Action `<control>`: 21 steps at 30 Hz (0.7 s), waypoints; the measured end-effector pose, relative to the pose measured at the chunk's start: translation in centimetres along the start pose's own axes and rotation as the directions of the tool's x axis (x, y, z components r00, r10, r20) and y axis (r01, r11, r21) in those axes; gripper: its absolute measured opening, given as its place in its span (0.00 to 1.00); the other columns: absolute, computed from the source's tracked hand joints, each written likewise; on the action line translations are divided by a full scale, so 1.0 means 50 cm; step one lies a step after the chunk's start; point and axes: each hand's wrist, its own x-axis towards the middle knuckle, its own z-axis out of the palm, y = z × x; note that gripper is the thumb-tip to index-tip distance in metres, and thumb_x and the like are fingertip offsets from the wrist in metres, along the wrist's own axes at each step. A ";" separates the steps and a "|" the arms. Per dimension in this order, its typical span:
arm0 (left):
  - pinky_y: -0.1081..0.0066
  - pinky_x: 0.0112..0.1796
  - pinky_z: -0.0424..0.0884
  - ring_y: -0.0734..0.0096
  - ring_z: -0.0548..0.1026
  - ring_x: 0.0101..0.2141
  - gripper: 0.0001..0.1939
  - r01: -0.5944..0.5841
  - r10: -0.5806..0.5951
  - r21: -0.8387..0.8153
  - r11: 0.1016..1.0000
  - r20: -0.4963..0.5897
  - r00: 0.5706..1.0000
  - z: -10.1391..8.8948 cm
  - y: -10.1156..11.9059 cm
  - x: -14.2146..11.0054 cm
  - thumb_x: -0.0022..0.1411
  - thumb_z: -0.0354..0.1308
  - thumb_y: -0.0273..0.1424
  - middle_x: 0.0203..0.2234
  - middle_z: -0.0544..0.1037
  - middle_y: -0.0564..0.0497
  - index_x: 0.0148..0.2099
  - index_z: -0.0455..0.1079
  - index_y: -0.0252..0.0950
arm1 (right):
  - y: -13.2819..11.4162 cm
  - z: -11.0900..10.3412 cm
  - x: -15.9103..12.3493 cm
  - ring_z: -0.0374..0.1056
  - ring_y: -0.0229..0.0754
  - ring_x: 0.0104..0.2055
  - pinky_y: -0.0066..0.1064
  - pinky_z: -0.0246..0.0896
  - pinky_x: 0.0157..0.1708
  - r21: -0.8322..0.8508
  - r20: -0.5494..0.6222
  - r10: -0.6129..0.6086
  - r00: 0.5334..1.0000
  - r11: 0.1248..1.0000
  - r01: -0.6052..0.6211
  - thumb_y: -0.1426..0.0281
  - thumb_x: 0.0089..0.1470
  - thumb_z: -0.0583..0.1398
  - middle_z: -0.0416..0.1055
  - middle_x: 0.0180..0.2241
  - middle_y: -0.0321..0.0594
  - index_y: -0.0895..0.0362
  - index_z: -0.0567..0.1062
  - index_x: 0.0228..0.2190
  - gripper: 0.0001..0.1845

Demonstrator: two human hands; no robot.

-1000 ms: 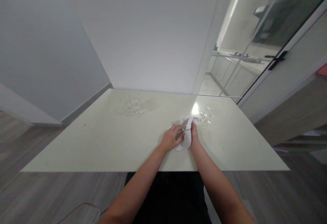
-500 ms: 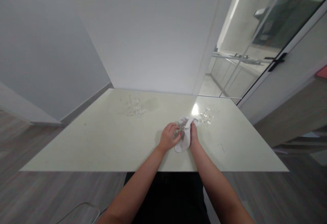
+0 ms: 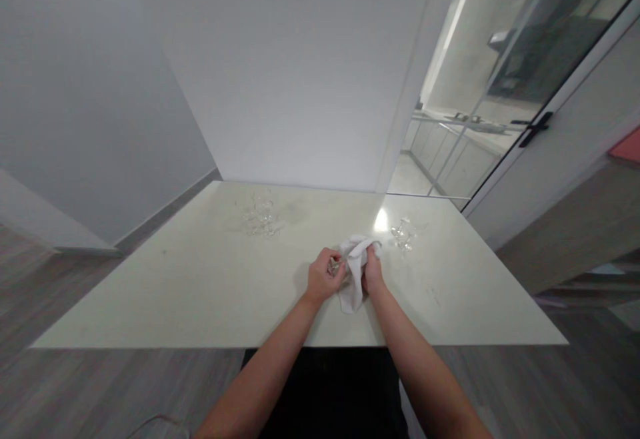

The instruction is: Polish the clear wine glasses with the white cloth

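Note:
My left hand [image 3: 323,277] is closed around a small clear glass piece [image 3: 334,266], whose exact kind I cannot make out. A white cloth [image 3: 354,262] is bunched in my right hand [image 3: 373,272], with one end hanging down between the two hands. The cloth touches the glass piece and covers part of it. Both hands are just above the pale tabletop [image 3: 210,285], right of its middle.
A cluster of clear glassware [image 3: 263,217] stands at the back left of the table. A smaller clear glass cluster [image 3: 403,233] is to the right of my hands. Behind the table rises a white wall [image 3: 300,92]; a glazed door [image 3: 480,92] is at the right.
The cloth has shifted in my right hand and now covers more of the glass piece. My left hand has turned slightly with the glass. The camera view has tilted up a little.

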 end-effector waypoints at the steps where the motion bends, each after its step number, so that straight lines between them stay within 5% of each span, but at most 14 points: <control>1: 0.70 0.34 0.70 0.70 0.72 0.32 0.06 -0.058 0.058 -0.011 0.998 0.003 0.998 0.000 0.003 -0.001 0.60 0.58 0.31 0.32 0.74 0.50 0.40 0.67 0.38 | -0.002 0.001 -0.001 0.74 0.44 0.30 0.33 0.71 0.31 0.008 -0.017 0.016 1.000 1.000 -0.016 0.48 0.47 0.63 0.78 0.29 0.38 0.56 0.75 0.33 0.24; 4: 0.67 0.39 0.72 0.66 0.73 0.38 0.07 -0.180 0.180 -0.039 0.983 0.014 0.983 0.001 0.012 -0.007 0.59 0.58 0.30 0.35 0.74 0.46 0.41 0.68 0.38 | -0.010 0.003 -0.004 0.73 0.43 0.28 0.34 0.71 0.30 0.006 -0.050 0.081 0.995 0.997 -0.081 0.45 0.48 0.61 0.78 0.26 0.38 0.57 0.75 0.31 0.26; 7: 0.69 0.36 0.71 0.68 0.73 0.36 0.02 -0.153 0.155 -0.064 0.986 0.035 0.987 0.003 0.012 -0.011 0.60 0.57 0.29 0.33 0.73 0.48 0.38 0.68 0.38 | -0.014 0.003 -0.007 0.72 0.43 0.27 0.33 0.70 0.28 -0.024 -0.063 0.078 0.995 0.997 -0.080 0.45 0.47 0.62 0.77 0.25 0.37 0.57 0.75 0.31 0.27; 11: 0.72 0.31 0.67 0.73 0.70 0.28 0.06 0.117 -0.117 -0.152 0.981 0.006 0.993 0.009 -0.007 -0.002 0.63 0.55 0.34 0.29 0.72 0.52 0.35 0.66 0.38 | -0.011 -0.002 -0.009 0.73 0.43 0.30 0.32 0.70 0.30 -0.058 0.029 -0.047 0.998 0.997 0.049 0.53 0.39 0.69 0.78 0.29 0.36 0.55 0.74 0.36 0.25; 14: 0.74 0.26 0.64 0.75 0.67 0.23 0.12 0.367 -0.384 -0.304 0.879 0.003 0.923 0.014 -0.025 0.010 0.65 0.52 0.40 0.25 0.70 0.54 0.34 0.65 0.37 | -0.002 -0.007 -0.007 0.74 0.44 0.32 0.32 0.70 0.31 -0.094 0.072 -0.044 0.996 0.994 0.051 0.54 0.38 0.70 0.79 0.33 0.37 0.56 0.73 0.39 0.28; 16: 0.74 0.25 0.64 0.75 0.67 0.22 0.13 0.432 -0.457 -0.370 0.822 0.021 0.889 0.014 -0.031 0.014 0.65 0.51 0.42 0.25 0.71 0.55 0.35 0.65 0.37 | 0.005 -0.010 -0.003 0.74 0.43 0.34 0.32 0.70 0.33 -0.122 0.056 -0.040 0.998 0.991 0.047 0.50 0.41 0.67 0.78 0.33 0.38 0.56 0.74 0.39 0.28; 21: 0.71 0.34 0.68 0.71 0.71 0.32 0.12 0.318 -0.339 -0.306 0.897 -0.016 0.941 0.004 -0.018 0.009 0.62 0.56 0.41 0.31 0.73 0.51 0.39 0.67 0.37 | 0.006 -0.006 0.000 0.73 0.43 0.32 0.33 0.71 0.34 -0.122 -0.005 -0.018 1.000 0.992 0.018 0.42 0.44 0.63 0.78 0.29 0.38 0.57 0.76 0.33 0.30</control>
